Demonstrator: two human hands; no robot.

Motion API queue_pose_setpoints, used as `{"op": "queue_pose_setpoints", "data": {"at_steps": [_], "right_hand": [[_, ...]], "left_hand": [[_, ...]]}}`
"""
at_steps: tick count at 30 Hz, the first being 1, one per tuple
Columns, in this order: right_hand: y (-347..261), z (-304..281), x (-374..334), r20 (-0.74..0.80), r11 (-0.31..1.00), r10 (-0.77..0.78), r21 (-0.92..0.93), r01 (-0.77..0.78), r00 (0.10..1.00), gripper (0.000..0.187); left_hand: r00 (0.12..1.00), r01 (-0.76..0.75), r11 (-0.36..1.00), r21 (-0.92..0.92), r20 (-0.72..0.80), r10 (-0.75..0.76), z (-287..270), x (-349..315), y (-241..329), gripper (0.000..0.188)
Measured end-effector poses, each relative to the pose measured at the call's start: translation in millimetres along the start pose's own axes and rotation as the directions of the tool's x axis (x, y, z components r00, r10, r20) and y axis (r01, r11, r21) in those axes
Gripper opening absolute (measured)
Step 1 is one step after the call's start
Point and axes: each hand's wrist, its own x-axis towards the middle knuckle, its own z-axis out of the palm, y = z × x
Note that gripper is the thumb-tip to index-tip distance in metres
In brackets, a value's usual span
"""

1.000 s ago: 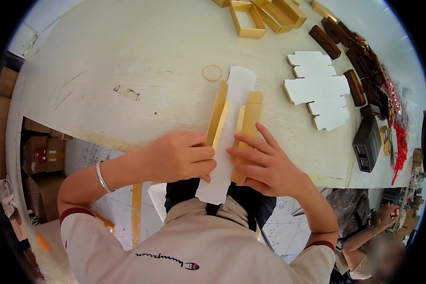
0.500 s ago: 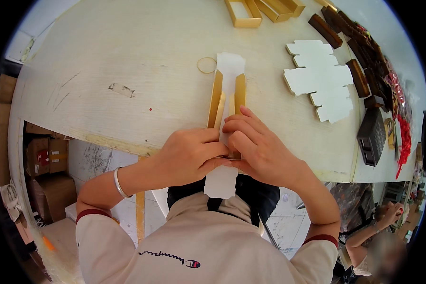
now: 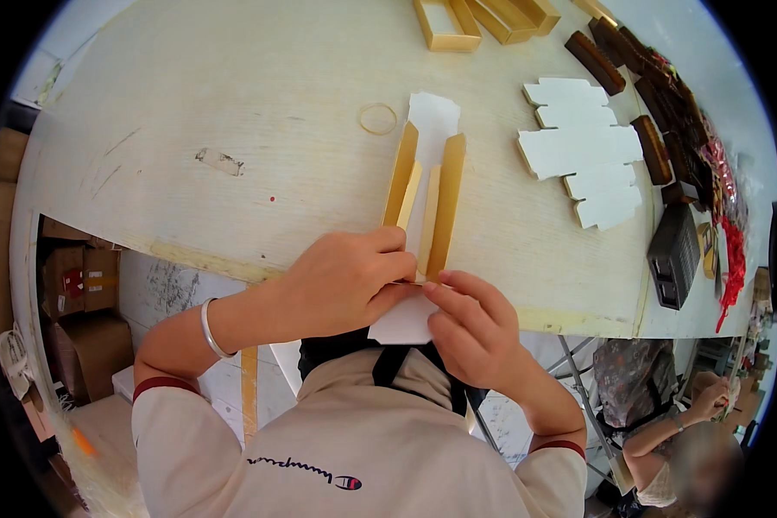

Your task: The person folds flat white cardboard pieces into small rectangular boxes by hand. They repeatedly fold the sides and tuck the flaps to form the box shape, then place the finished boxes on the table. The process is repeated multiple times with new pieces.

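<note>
In front of me lies a partly folded cardboard box [image 3: 447,203], gold on its raised side walls and white inside. Its far end flap lies flat, and the near flap hangs past the table edge toward my lap. My left hand [image 3: 354,281] is closed on the near left corner of the box, thumb and fingers pinching the card. My right hand [image 3: 475,324] touches the near right corner, its fingertips bent against the edge by the white flap. The inner gold flaps lean inward between the two walls.
A rubber band [image 3: 377,119] lies left of the box's far end. To the right sits a stack of flat white box blanks [image 3: 583,151]. Gold trays [image 3: 449,30] stand at the far edge; dark brown pieces [image 3: 594,62] and a black case [image 3: 674,255] line the right. Another person sits lower right.
My right hand has drawn back from inside the box, down toward the near edge and flap. The box's far end has swung slightly right. My left hand keeps its hold.
</note>
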Motion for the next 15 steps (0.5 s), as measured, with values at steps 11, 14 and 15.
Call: {"op": "queue_pose_setpoints", "data": {"at_steps": [11,14,15], "right_hand": [[9.1,-5.8,23.6,0.126,0.773,0.408,0.48,-0.415,0.904,0.033],[15.7,-7.7,26.0,0.172,0.804,0.323,0.47,-0.365,0.931,0.036],[17.0,-7.9,25.9,0.176,0.82,0.285,0.464,-0.334,0.942,0.037]], "left_hand": [[0.981,0.186,0.938,-0.294,0.113,-0.16,-10.6,-5.0,10.8,0.026],[0.99,0.09,0.951,-0.297,-0.078,-0.117,9.4,-6.5,5.7,0.025],[0.985,0.052,0.947,-0.317,-0.141,-0.101,13.3,-6.5,3.8,0.024]]}}
